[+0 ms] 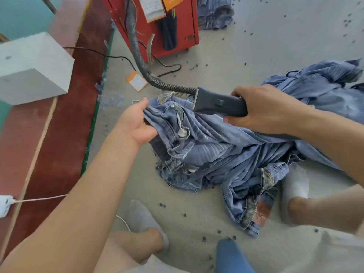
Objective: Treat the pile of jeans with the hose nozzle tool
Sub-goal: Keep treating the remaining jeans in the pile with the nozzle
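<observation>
Jeans [226,152] lie heaped on the grey floor [256,46] between my feet and a red machine [173,26]. My left hand [136,123] grips the waistband edge of the top pair, fingers curled into the denim. My right hand [266,109] is closed round the handle of the dark hose nozzle tool [218,104], held just above the pile. Its ribbed grey hose [141,64] runs back to the machine. Dark specks dot the floor.
</observation>
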Demonstrator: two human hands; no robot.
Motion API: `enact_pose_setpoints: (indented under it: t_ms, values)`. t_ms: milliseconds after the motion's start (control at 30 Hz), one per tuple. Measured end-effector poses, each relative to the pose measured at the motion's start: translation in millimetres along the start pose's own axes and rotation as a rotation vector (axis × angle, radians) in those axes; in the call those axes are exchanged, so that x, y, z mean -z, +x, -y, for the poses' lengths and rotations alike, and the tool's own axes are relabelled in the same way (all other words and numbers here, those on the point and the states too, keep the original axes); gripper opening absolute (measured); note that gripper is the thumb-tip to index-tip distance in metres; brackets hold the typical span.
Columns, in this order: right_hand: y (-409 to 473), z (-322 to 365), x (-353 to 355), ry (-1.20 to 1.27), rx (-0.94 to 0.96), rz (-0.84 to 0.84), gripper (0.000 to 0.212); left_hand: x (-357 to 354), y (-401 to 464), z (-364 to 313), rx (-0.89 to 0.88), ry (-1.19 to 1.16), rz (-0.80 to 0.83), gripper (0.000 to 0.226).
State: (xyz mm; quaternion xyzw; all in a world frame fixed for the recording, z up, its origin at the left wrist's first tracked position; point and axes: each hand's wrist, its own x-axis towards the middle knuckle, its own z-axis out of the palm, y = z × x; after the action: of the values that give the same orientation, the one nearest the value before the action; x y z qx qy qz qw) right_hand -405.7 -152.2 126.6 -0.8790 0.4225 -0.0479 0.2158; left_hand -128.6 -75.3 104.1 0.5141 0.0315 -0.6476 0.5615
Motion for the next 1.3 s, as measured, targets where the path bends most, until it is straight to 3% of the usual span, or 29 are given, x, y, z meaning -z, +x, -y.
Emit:
enact_pose_setpoints:
  t_ms: [233, 367, 433, 700, 833, 933, 1067, 1233, 1300]
  values:
    - [6.0, 5.2, -2.7, -0.012, 0.010, 0.003, 0.036, -7.7, 9.2, -16.8, -0.012, -0.448, -0.002, 0.064]
    - [7.0, 9.2, -8.5, -0.013, 0.006, -0.016, 0.038, -16.8, 14.8, -18.6, -0.103, -0.342, 0.009, 0.061]
    - [5.7, 13.1, -18.4, 0.026, -0.013, -0.096, 0.039, -20.4, 19.2, -17.0, -0.097, -0.407, 0.055, 0.064]
    - [17.9, 70.5, -63.6, 0.750, -0.321, -0.502, 0.061, -66.7, 13.6, 1.2, -0.235, -0.713, 0.200, 0.060]
    - [23.7, 77.7, -74.7, 0.801, -0.381, -0.472, 0.069, -78.9, 4.9, 3.2, -0.257, -0.737, 0.274, 0.052]
    - [24.5, 75.5, -77.9, 0.780, -0.397, -0.408, 0.063, -76.8, 5.1, 4.2, -0.250, -0.719, 0.266, 0.046]
    - [43.4, 54.8, -50.5, 0.796, -0.417, -0.380, 0.048, -55.5, 13.1, -8.7, -0.160, -0.413, 0.247, 0.068]
    - [63.9, 24.5, -7.1, 0.888, -0.476, -0.387, 0.017, -28.4, 24.4, 13.8, -0.151, 0.513, 0.158, 0.075]
    - [67.9, 18.3, 2.5, 0.947, -0.509, -0.408, 0.016, -19.7, 22.5, 40.6, -0.184, 0.970, 0.255, 0.077]
